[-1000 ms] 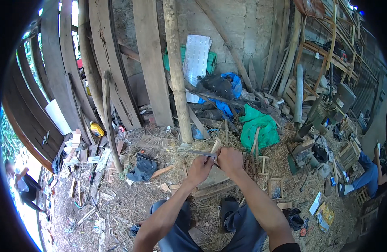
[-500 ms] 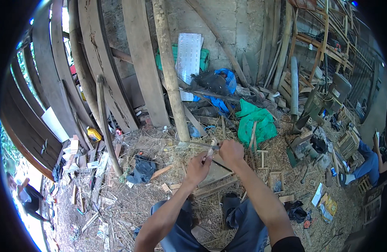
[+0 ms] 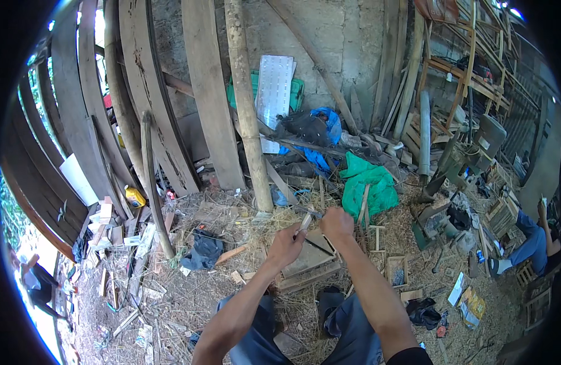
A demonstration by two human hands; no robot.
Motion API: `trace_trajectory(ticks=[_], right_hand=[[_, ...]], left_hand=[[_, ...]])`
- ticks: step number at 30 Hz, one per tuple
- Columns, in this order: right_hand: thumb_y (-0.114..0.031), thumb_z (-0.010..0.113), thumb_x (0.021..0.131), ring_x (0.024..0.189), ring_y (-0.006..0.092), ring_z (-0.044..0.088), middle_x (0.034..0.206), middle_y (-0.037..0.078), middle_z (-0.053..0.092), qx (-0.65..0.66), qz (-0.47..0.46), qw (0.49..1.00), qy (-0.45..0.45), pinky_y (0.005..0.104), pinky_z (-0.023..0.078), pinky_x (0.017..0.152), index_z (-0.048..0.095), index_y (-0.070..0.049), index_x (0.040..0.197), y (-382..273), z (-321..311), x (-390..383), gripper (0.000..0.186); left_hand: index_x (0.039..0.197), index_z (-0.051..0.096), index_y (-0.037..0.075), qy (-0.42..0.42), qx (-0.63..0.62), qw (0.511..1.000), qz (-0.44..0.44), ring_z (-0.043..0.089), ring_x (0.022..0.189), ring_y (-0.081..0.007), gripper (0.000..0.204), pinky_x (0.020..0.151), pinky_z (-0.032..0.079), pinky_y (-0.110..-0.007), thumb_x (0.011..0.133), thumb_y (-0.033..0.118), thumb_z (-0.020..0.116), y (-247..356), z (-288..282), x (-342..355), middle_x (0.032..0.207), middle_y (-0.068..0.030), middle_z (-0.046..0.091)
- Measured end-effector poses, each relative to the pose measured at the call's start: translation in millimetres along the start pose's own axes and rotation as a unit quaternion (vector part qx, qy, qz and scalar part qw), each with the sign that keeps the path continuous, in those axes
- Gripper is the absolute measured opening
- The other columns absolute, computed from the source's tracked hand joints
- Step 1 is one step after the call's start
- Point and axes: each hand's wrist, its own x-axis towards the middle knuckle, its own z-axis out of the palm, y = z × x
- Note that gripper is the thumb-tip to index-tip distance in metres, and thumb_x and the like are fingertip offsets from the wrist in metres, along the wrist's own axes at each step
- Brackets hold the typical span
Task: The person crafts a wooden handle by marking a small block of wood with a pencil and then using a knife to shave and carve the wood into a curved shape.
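Note:
Between my knees and the wall, my left hand [image 3: 285, 247] is closed around a small pale piece of wood [image 3: 303, 224] whose upper end sticks out past the fingers. My right hand [image 3: 337, 223] grips the handle of a knife [image 3: 313, 213]. Its blade points left and lies at or very near the top of the wood; whether it touches I cannot tell. Below the hands is a flat wooden block [image 3: 311, 260] with a thin dark strip [image 3: 320, 247] on it.
A bamboo pole [image 3: 249, 121] stands ahead, beside leaning planks [image 3: 210, 91]. A green plastic sheet [image 3: 369, 188] lies to the right of the hands, near a small wooden frame [image 3: 397, 271]. A dark bag [image 3: 204, 248] lies left. Two people sit or stand at the far sides.
The knife blade has shifted, with less of it showing left of the wood. Both hands stay close together, and the view has tilted slightly.

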Motion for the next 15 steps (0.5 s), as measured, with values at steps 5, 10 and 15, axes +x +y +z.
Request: trace_trajectory(ticks=[5, 10, 15], right_hand=[[-0.030, 0.065, 0.082, 0.066, 0.0246, 0.064, 0.073, 0.016, 0.066, 0.277, -0.026, 0.912, -0.302, 0.0374, 0.048, 0.061, 0.071, -0.001, 0.085, 4, -19, -12, 0.030], [-0.031, 0.071, 0.082, 0.065, 0.0158, 0.058, 0.074, 0.007, 0.065, 0.455, -0.080, 0.886, -0.043, 0.0326, 0.044, 0.059, 0.070, -0.004, 0.093, -5, -23, -18, 0.030], [-0.030, 0.073, 0.083, 0.065, 0.0096, 0.054, 0.076, 0.004, 0.066, 0.357, -0.162, 0.918, 0.065, 0.0290, 0.044, 0.059, 0.068, -0.001, 0.097, -6, -18, -16, 0.033]], left_hand=[[0.093, 0.058, -0.001, 0.049, -0.008, 0.999, -0.008, 0.061, 0.072, -0.0421, 0.025, 0.066, 0.045, -0.047, 0.095, 0.022, 0.050, -22, 3, 10, 0.071, -0.0253, 0.058], [0.093, 0.058, -0.002, 0.086, -0.063, 0.994, -0.001, 0.062, 0.074, -0.0400, 0.024, 0.068, 0.047, -0.045, 0.096, 0.020, 0.049, -9, -1, 11, 0.074, -0.0232, 0.060], [0.110, 0.057, 0.000, 0.059, -0.081, 0.990, 0.102, 0.060, 0.072, -0.0222, 0.022, 0.065, 0.048, -0.034, 0.097, 0.018, 0.052, 11, -1, -1, 0.084, -0.0131, 0.062]])
